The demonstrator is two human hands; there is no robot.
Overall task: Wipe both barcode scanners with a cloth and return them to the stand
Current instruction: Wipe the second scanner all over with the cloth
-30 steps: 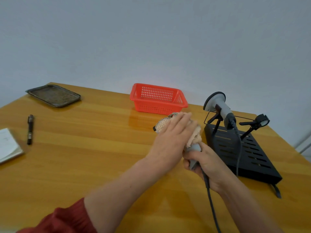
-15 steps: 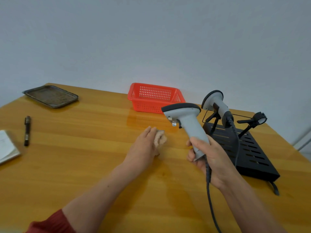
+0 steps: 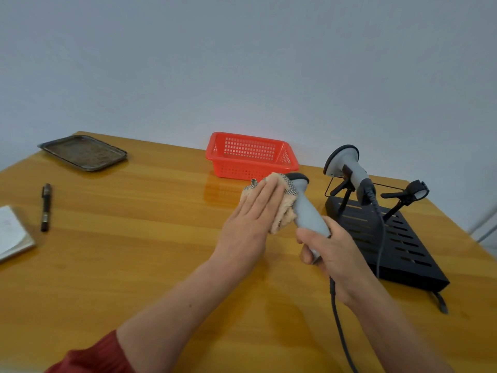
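Note:
My right hand (image 3: 332, 254) grips the handle of a grey barcode scanner (image 3: 306, 211), held upright above the table, its cable (image 3: 340, 327) trailing down toward me. My left hand (image 3: 252, 219) presses a beige cloth (image 3: 282, 208) flat against the scanner's head and left side; most of the head is hidden by the cloth. The second grey scanner (image 3: 349, 170) rests in the left holder of the black stand (image 3: 398, 238) to the right. The stand's right holder (image 3: 408, 195) is empty.
A red plastic basket (image 3: 250, 157) stands behind the hands near the wall. A dark metal tray (image 3: 83, 152) sits at the far left, a black pen (image 3: 45, 207) and a white notepad (image 3: 10, 235) lie at the left edge. The table's right edge runs just beyond the stand.
Half a second ago my left hand lay on the table with the cloth and the scanner's head was bare. Now that hand has come up and presses the cloth against the scanner again.

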